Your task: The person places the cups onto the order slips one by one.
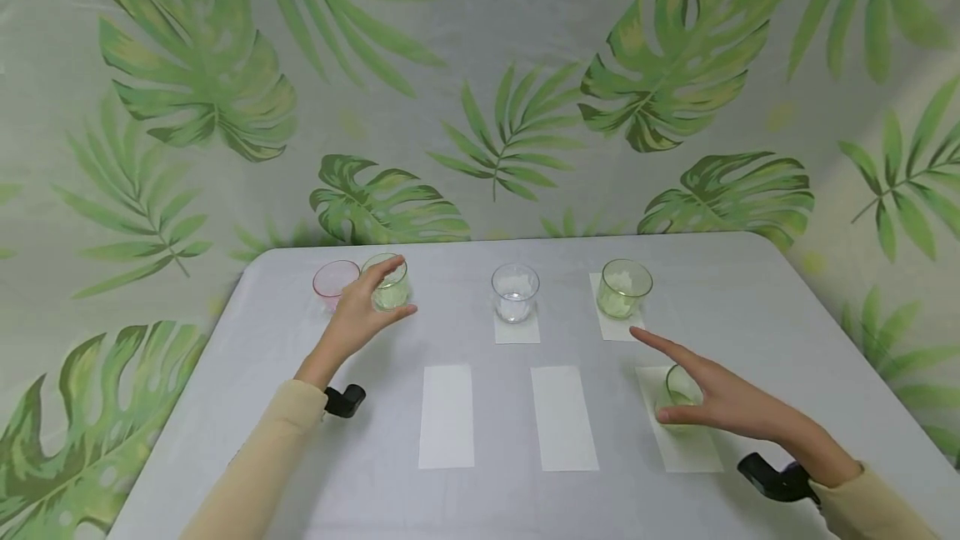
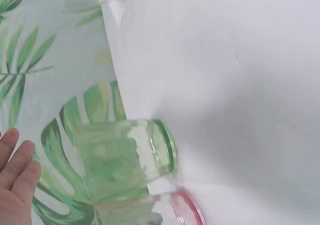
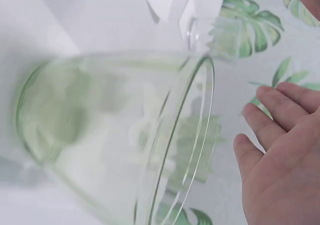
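Note:
My left hand is at the back left, fingers spread and thumb apart, in front of a green-tinted glass. The left wrist view shows its fingers apart from that green glass. A pink-tinted glass stands just left of it, partly behind the hand. At the front right, my right hand has its thumb and fingers wide apart beside another green glass on a white paper. In the right wrist view a gap separates this glass from the fingers.
A clear glass and a third green glass stand on white papers in the back row. Two rectangular white papers, one left and one right, lie at the front middle. Behind the table hangs a leaf-patterned cloth.

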### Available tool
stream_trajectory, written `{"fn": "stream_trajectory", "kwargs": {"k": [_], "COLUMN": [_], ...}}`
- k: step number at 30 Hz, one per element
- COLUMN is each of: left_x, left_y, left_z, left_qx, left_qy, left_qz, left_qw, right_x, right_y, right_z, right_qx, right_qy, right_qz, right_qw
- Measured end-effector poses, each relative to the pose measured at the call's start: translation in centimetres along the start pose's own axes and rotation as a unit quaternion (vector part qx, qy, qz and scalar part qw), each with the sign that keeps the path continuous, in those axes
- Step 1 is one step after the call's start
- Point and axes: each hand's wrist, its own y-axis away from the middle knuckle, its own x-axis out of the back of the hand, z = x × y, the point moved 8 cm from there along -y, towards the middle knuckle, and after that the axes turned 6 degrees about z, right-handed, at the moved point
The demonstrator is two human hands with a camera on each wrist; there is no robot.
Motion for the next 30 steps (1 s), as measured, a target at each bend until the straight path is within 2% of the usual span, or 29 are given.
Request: {"fn": "stream_trajectory", "kwargs": {"k": [3, 7, 15, 23, 30], "left_x": [1.1, 1.9, 1.9, 1.3, 0.8], "left_y": [-0.3, -0.9, -2.2, -3.4, -3.6], "left_z": [-1.6, -3.2, -5.6, -7.1, -7.5], "left_qx": [0.013, 0.03, 0.076, 0.099, 0.12], "left_qy": [-0.037, -0.059, -0.096, -0.107, -0.106], "left_qz": [0.008, 0.002, -0.037, -0.071, -0.096], "left_qw": [0.9992, 0.9978, 0.9917, 0.9868, 0.9824], "right_x": [-0.9, -2.1, -4.7, -6.6, -7.8], "right_y": [-0.6, -1.4, -3.0, -3.2, -2.7], "right_z": [-0.4, -1.2, -2.1, -1.8, -0.6], "right_qx": [0.003, 0.009, 0.011, 0.015, 0.012], "right_qy": [0.006, 0.015, -0.013, -0.03, -0.014], "right_qz": [-0.005, -0.011, -0.032, -0.044, -0.033], "right_qw": [1.0, 0.9998, 0.9993, 0.9985, 0.9993]}}
